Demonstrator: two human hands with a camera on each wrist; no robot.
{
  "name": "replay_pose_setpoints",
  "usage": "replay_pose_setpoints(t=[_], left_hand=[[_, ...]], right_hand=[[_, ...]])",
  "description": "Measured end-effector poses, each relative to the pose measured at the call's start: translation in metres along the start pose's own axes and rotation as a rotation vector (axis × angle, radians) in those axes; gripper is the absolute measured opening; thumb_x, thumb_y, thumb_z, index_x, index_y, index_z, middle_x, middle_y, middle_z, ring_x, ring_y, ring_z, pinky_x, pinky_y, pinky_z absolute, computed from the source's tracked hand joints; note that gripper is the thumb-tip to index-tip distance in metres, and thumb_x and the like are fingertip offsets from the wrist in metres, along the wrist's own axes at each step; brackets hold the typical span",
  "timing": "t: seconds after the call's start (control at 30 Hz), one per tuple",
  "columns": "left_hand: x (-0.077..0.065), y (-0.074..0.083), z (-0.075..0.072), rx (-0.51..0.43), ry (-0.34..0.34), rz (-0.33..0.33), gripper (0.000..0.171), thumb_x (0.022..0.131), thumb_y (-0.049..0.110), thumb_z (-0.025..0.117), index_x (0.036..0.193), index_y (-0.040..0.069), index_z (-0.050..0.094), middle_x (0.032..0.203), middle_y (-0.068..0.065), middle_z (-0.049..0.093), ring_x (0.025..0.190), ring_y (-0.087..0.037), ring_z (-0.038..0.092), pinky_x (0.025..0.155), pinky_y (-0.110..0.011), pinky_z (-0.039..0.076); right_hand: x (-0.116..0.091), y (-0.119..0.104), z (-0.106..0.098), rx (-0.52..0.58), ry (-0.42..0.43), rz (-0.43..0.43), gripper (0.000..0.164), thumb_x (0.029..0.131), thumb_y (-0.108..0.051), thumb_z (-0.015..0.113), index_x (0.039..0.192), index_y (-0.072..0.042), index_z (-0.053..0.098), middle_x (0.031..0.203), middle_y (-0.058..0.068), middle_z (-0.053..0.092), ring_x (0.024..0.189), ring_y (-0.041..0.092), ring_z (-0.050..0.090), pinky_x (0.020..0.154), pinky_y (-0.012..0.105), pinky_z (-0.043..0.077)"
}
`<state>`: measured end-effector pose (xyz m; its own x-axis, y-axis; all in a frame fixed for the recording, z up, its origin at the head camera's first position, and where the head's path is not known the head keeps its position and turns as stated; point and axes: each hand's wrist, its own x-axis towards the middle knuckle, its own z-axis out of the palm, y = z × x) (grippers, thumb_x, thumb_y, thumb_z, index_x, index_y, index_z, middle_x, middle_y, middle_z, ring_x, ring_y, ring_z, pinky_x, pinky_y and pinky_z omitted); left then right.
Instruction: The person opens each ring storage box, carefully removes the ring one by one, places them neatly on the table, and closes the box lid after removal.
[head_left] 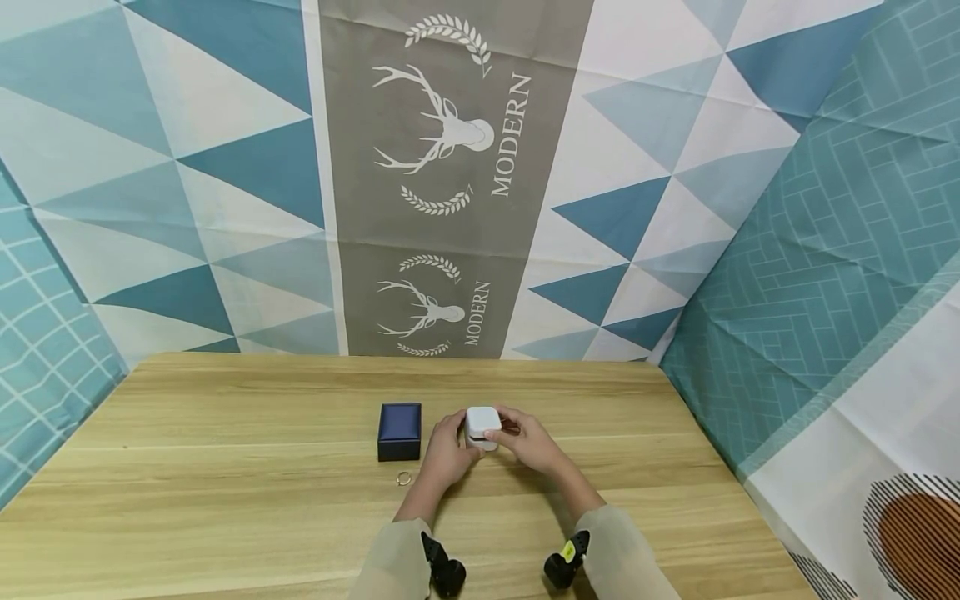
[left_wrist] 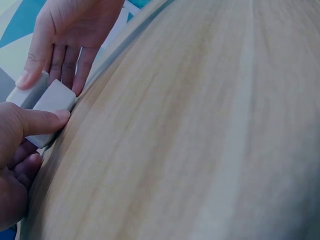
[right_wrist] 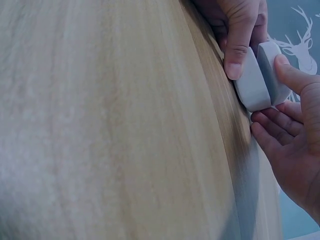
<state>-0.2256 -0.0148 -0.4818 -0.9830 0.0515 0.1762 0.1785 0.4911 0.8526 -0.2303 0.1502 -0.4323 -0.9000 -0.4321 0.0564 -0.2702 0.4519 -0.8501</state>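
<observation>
White box [head_left: 478, 428] stood on the wooden table [head_left: 247, 517], between the two hands, its lid [right_wrist: 274, 75] tilted and parted from the base [right_wrist: 252, 89] along the near side. The left hand [head_left: 447, 454] gripped the base, thumb against its near face; the right hand [head_left: 529, 442] pinched the lid. A navy box [head_left: 400, 422] stood left of the left hand; a ring [head_left: 403, 472] lay just nearer the person.
</observation>
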Motion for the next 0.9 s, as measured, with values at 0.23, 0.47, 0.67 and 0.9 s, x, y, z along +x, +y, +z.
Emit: replay_pose_setpoints(t=[0.23,0.47,0.67,0.9], left_hand=[[0.0007,0.0000,0.0003,0.008,0.001,-0.003,0.070,0.074,0.008,0.076,0.134,-0.007,0.044,0.127,-0.022,0.053,0.121,-0.038,0.048,0.102,-0.051,0.041],[0.0006,0.0002,0.0000,0.011,-0.002,-0.004,0.070,0.074,0.008,0.076,0.134,-0.007,0.044,0.127,-0.022,0.053,0.121,-0.038,0.047,0.101,-0.052,0.041],[0.0002,-0.0006,0.0002,0.012,0.002,-0.003,0.070,0.073,0.008,0.076,0.134,-0.008,0.044,0.127,-0.023,0.053,0.121,-0.039,0.047,0.101,-0.052,0.041],[-0.0007,0.0013,-0.0003,0.003,0.005,-0.004,0.069,0.073,0.008,0.076,0.133,-0.007,0.045,0.126,-0.022,0.054,0.120,-0.039,0.047,0.101,-0.052,0.041]], right_hand=[[0.0004,0.0001,-0.0006,-0.001,-0.001,0.016,0.060,0.093,-0.021,0.057,0.139,0.011,0.034,0.128,0.023,0.055,0.114,0.035,0.055,0.094,0.043,0.049],[0.0013,0.0007,-0.0009,-0.003,0.000,-0.001,0.059,0.094,-0.021,0.057,0.138,0.012,0.035,0.126,0.024,0.055,0.114,0.036,0.055,0.093,0.044,0.049],[0.0020,0.0019,-0.0008,0.002,-0.005,0.010,0.057,0.093,-0.021,0.057,0.138,0.009,0.037,0.127,0.021,0.055,0.115,0.034,0.055,0.095,0.043,0.049],[0.0023,0.0023,-0.0006,0.016,-0.005,0.013,0.058,0.093,-0.021,0.057,0.138,0.010,0.037,0.126,0.022,0.056,0.115,0.035,0.055,0.096,0.045,0.048]])
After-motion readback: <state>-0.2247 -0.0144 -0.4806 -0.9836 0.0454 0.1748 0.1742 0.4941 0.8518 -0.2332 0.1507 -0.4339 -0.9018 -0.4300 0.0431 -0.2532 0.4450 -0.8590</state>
